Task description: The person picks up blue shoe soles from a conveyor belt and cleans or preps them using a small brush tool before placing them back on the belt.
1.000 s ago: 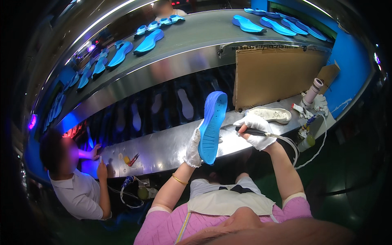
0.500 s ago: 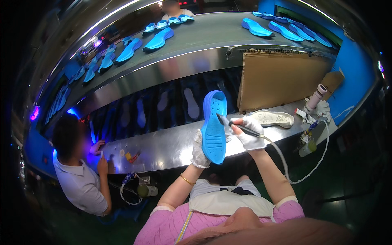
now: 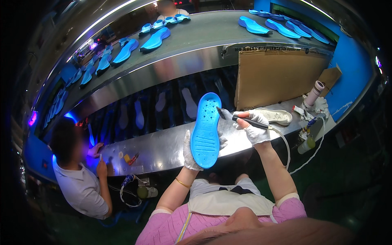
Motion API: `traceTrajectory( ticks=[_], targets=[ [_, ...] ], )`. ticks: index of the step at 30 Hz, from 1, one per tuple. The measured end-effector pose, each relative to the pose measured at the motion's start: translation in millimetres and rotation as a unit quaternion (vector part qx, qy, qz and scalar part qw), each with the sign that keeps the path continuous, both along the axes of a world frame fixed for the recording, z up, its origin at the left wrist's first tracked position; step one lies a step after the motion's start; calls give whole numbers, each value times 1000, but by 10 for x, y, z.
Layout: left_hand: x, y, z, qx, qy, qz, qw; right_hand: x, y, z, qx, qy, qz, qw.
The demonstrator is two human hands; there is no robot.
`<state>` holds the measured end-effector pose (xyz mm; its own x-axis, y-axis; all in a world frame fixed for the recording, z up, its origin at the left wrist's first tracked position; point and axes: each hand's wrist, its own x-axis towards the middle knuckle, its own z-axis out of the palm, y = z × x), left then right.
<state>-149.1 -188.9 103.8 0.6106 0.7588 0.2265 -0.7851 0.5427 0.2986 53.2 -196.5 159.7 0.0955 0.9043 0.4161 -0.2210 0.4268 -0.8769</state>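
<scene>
A bright blue shoe sole (image 3: 205,130) is held upright in front of me, its face with small holes and grooves turned up toward me. My left hand (image 3: 189,154), in a whitish glove, wraps it from below and behind; fingertips show at its right edge. My gloved right hand (image 3: 256,127) is closed round the black handle of a brush (image 3: 253,122) with a pale hose (image 3: 285,143) at its rear end. The brush's dark tip is at the sole's upper right edge; whether it touches cannot be told.
A metal ledge (image 3: 163,158) runs before me, with a white sole (image 3: 279,117) and a pink bottle (image 3: 315,92) at right. Behind stand a cardboard sheet (image 3: 281,79) and a conveyor belt (image 3: 204,32) carrying blue soles. A co-worker (image 3: 79,179) is at left.
The blue sole has shifted left and slightly down, its face turned more squarely toward me. My right hand has moved slightly right and up, the brush tip from over the sole to its right edge.
</scene>
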Motion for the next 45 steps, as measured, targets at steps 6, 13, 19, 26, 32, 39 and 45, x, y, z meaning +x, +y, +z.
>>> traceTrajectory(
  ticks=[6,13,19,26,32,39,45],
  targets=[
    [10,2,-36,-4,23,-2,1000,-132,-35,62,32,4,53,998],
    [0,-23,10,8,5,-13,1000,4,24,-26,39,-32,10,999],
    [-16,-7,-48,4,-14,-22,1000,-132,-16,72,24,45,72,996],
    [-53,51,-126,-50,23,13,998,-315,-131,-101,206,-250,-33,945],
    [-132,103,160,10,116,62,991,-357,-551,38,123,-236,92,959],
    [-284,918,1720,214,94,38,972,70,-479,257,141,-21,-25,989],
    [-423,2345,2117,-210,-272,-252,905,-83,-487,221,102,3,32,994]
  ],
)
